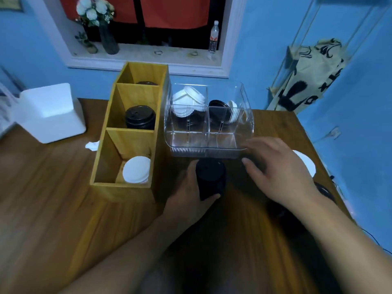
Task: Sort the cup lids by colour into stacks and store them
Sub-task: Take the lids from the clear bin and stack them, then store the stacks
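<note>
Centre lid stack (210, 179): black. Organiser (123, 190): yellow wood; holds black lids (140, 117) and white lids (136, 169). Bin (212, 152): clear, ribbed. Bench (53, 198): brown wood-grain. Wall (265, 60): blue. Hanging cloth (307, 81): beige, black markings. Curtain (174, 11): red.

One wide-angle view, worn on the head, looks forward and steeply down over the counter (53, 209) from its near edge, close above it. The wooden box (104, 166) lies toward eleven o'clock, the window sill (137, 53) on the far wall at twelve.
</note>
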`<action>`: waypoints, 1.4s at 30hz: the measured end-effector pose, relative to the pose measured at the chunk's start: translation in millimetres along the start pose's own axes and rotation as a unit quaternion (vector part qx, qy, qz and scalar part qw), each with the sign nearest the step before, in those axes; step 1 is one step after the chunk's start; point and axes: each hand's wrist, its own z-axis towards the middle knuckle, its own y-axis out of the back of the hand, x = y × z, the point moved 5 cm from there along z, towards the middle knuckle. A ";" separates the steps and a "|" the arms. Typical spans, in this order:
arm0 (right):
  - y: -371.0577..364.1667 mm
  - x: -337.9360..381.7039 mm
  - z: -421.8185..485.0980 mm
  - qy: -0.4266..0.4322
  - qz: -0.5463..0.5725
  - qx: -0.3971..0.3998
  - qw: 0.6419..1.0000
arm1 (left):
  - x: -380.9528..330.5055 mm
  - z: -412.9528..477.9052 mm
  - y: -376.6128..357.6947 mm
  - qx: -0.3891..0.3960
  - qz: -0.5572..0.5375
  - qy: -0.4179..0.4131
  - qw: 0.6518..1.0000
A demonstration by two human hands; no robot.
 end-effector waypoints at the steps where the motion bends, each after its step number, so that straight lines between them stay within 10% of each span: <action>1: -4.6 0.3 12.3 0.002 0.003 0.022 1.000 | 7.6 -7.6 8.1 0.000 0.009 0.006 1.000; 10: -28.3 -28.6 191.5 -0.075 0.095 0.070 0.990 | 32.5 -31.5 22.8 0.024 0.018 0.023 0.999; 21: -109.2 -39.8 276.2 -0.083 -0.120 0.405 0.903 | 29.2 -30.3 27.6 0.049 0.000 0.040 0.998; 25: -92.9 -39.8 275.8 -0.084 -0.092 0.358 0.925 | 29.8 -29.7 27.3 0.057 0.009 0.048 0.997; 32: -16.3 -42.8 222.1 -0.143 0.149 0.047 0.977 | 24.2 -28.3 31.4 0.068 0.002 0.054 0.996; 37: -0.2 -32.8 109.4 -0.246 0.434 -0.124 0.857 | 21.5 -29.2 33.4 0.078 0.009 0.051 0.996; 42: -66.1 -3.6 -15.9 -0.373 0.521 -0.033 0.767 | 17.7 -30.7 36.5 0.079 0.013 0.041 0.996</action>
